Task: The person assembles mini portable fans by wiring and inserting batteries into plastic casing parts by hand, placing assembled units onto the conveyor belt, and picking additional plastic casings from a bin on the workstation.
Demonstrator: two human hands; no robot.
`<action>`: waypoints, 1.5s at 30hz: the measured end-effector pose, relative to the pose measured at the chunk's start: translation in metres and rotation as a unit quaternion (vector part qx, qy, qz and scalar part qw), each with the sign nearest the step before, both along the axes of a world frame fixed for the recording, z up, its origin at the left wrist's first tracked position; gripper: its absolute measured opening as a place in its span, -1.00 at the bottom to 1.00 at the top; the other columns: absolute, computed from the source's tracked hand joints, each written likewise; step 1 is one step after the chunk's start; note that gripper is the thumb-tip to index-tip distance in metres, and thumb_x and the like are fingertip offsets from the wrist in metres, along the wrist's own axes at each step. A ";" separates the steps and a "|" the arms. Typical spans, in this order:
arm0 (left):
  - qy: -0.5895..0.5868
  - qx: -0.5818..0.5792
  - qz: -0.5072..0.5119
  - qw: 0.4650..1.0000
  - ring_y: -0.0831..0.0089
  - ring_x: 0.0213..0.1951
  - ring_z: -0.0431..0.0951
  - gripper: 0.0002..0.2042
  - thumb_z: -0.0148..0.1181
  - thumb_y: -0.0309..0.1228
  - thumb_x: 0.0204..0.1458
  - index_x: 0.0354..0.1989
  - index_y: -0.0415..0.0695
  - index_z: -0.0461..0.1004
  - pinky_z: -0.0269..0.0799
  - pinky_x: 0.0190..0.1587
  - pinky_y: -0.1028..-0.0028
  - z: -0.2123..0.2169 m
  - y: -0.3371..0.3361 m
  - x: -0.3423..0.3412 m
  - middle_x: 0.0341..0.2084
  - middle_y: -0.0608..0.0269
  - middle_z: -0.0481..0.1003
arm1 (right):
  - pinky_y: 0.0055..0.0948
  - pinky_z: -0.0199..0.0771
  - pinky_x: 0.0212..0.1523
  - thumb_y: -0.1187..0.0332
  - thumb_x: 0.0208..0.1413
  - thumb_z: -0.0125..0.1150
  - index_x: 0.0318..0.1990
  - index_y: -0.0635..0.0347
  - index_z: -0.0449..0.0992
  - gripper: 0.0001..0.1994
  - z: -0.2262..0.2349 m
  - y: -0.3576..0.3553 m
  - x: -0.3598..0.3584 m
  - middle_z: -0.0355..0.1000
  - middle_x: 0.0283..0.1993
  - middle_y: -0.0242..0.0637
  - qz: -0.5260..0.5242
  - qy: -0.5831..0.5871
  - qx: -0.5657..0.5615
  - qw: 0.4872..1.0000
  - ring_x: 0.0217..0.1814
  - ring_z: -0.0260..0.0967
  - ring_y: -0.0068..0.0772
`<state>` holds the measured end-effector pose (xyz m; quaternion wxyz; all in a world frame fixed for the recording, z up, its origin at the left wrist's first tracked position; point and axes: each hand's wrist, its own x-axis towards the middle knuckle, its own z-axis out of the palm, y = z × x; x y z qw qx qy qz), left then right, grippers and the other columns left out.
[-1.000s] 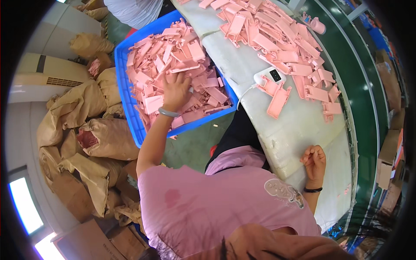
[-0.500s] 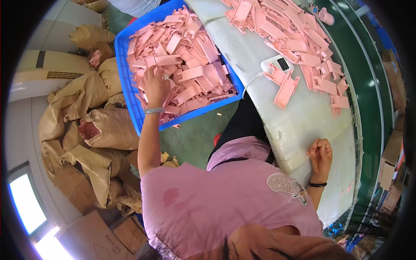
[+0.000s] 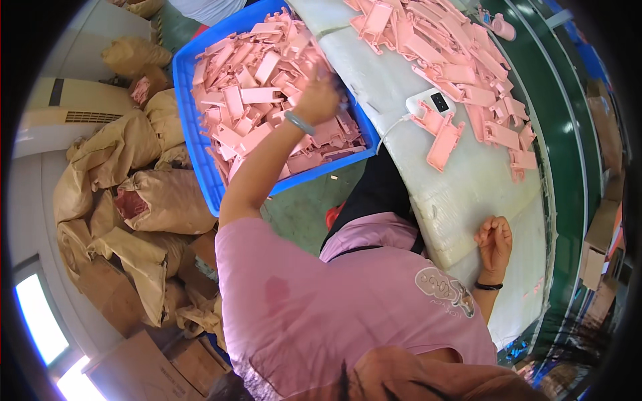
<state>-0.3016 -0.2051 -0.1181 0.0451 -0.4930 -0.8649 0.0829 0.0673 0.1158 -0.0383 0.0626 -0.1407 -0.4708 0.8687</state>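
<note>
Over the right side of a blue bin [image 3: 192,144] is my left hand [image 3: 319,100], wearing a grey-green bangle. Motion smears its fingers, so I cannot make out whether anything is in them. Pink plastic parts [image 3: 261,97], channel-shaped pieces with small tabs, fill the bin in a loose heap. My right hand [image 3: 495,244], with a black band on its wrist, rests at the table's near edge. Its fingers are curled in, with nothing visible in them. Farther up the table [image 3: 481,180] lies a spread pile of the same pink parts [image 3: 461,70].
A white device [image 3: 431,101] with a small dark display and a cable lies beside the pile. Brown paper sacks [image 3: 170,200] and cardboard boxes [image 3: 144,367] crowd the floor at left. A pink cup-like object [image 3: 503,27] stands at the far right. Another person's white clothing [image 3: 207,8] shows at top.
My left hand has swung right across the bin, from the left part of the heap to its right side. My right hand stays in place.
</note>
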 end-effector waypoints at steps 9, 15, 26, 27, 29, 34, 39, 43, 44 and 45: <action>0.033 0.039 0.171 0.984 0.28 0.27 0.11 -0.70 0.19 -0.16 -0.14 -0.23 0.03 0.55 -0.32 0.27 -0.27 0.017 -0.075 0.002 0.13 0.29 0.32 | -0.42 0.53 -0.27 0.37 0.26 -0.05 -0.25 0.24 0.35 -0.87 0.001 -0.001 0.000 0.34 -0.26 -0.24 -0.014 -0.006 0.007 1.000 -0.40 0.34 -0.49; 0.068 0.121 0.236 0.962 0.23 0.23 0.18 -0.69 0.24 -0.15 -0.18 -0.22 0.08 0.54 -0.25 0.22 -0.31 0.016 -0.123 0.011 0.08 0.32 0.36 | -0.47 0.44 -0.33 0.35 0.23 0.02 -0.24 0.19 0.33 -0.89 0.002 0.001 0.000 0.30 -0.27 -0.29 -0.001 -0.017 0.011 1.000 -0.41 0.26 -0.53; 0.084 0.161 0.290 0.940 0.23 0.17 0.27 -0.78 0.24 -0.25 -0.17 -0.30 0.07 0.58 -0.10 0.21 -0.11 0.017 -0.151 0.038 0.00 0.27 0.43 | -0.44 0.55 -0.30 0.34 0.23 0.03 -0.24 0.19 0.31 -0.88 0.000 0.004 0.000 0.29 -0.26 -0.27 0.005 -0.011 -0.002 1.000 -0.40 0.27 -0.55; 0.080 0.177 0.281 0.940 0.22 0.17 0.27 -0.77 0.23 -0.27 -0.20 -0.31 0.03 0.57 -0.10 0.21 -0.17 0.017 -0.145 0.042 0.00 0.24 0.42 | -0.44 0.55 -0.30 0.34 0.23 0.03 -0.24 0.19 0.31 -0.87 0.000 0.004 0.000 0.29 -0.26 -0.27 0.006 -0.011 -0.004 1.000 -0.40 0.27 -0.55; 0.086 0.198 0.274 0.937 0.22 0.17 0.26 -0.74 0.23 -0.29 -0.19 -0.26 0.02 0.54 -0.08 0.21 -0.17 0.015 -0.133 0.047 0.03 0.20 0.40 | -0.41 0.54 -0.30 0.36 0.24 -0.01 -0.25 0.22 0.32 -0.88 -0.001 0.004 -0.001 0.31 -0.26 -0.24 0.003 -0.008 -0.012 1.000 -0.41 0.31 -0.51; 0.012 0.176 0.157 0.972 0.24 0.16 0.26 -0.73 0.25 -0.25 -0.18 -0.26 -0.02 0.51 -0.05 0.23 -0.12 0.016 -0.095 0.071 0.00 0.22 0.40 | -0.37 0.53 -0.29 0.38 0.26 -0.04 -0.25 0.24 0.33 -0.88 -0.001 0.004 -0.001 0.33 -0.27 -0.21 -0.001 0.000 -0.023 1.000 -0.41 0.34 -0.46; -0.125 0.176 0.048 0.975 0.20 0.18 0.22 -0.68 0.24 -0.17 -0.17 -0.23 -0.01 0.55 -0.09 0.27 -0.08 0.017 -0.073 0.087 0.01 0.19 0.38 | -0.37 0.53 -0.29 0.37 0.26 -0.04 -0.25 0.24 0.33 -0.88 -0.001 0.004 -0.002 0.33 -0.27 -0.20 0.000 0.003 -0.025 1.000 -0.41 0.34 -0.45; -0.128 0.100 0.035 0.986 0.19 0.23 0.16 -0.54 0.25 -0.11 -0.21 -0.07 0.03 0.49 -0.16 0.31 -0.06 0.009 -0.074 0.083 0.12 0.20 0.30 | -0.37 0.53 -0.29 0.37 0.26 -0.04 -0.24 0.24 0.33 -0.88 0.000 0.003 -0.001 0.33 -0.27 -0.20 0.000 0.006 -0.028 1.000 -0.40 0.34 -0.45; -0.094 0.063 0.041 0.993 0.18 0.25 0.14 -0.49 0.25 -0.09 -0.22 -0.01 0.04 0.46 -0.19 0.32 -0.05 0.007 -0.076 0.078 0.16 0.21 0.26 | -0.37 0.53 -0.29 0.37 0.26 -0.04 -0.24 0.24 0.33 -0.88 0.001 0.004 -0.001 0.33 -0.27 -0.19 0.001 0.009 -0.029 1.000 -0.41 0.34 -0.45; -0.092 0.062 0.048 0.993 0.19 0.26 0.12 -0.44 0.26 -0.08 -0.24 0.02 0.05 0.43 -0.22 0.33 -0.05 0.006 -0.078 0.073 0.19 0.22 0.24 | -0.37 0.53 -0.29 0.37 0.26 -0.04 -0.24 0.24 0.33 -0.88 0.000 0.004 -0.001 0.33 -0.27 -0.19 0.000 0.010 -0.029 1.000 -0.41 0.34 -0.44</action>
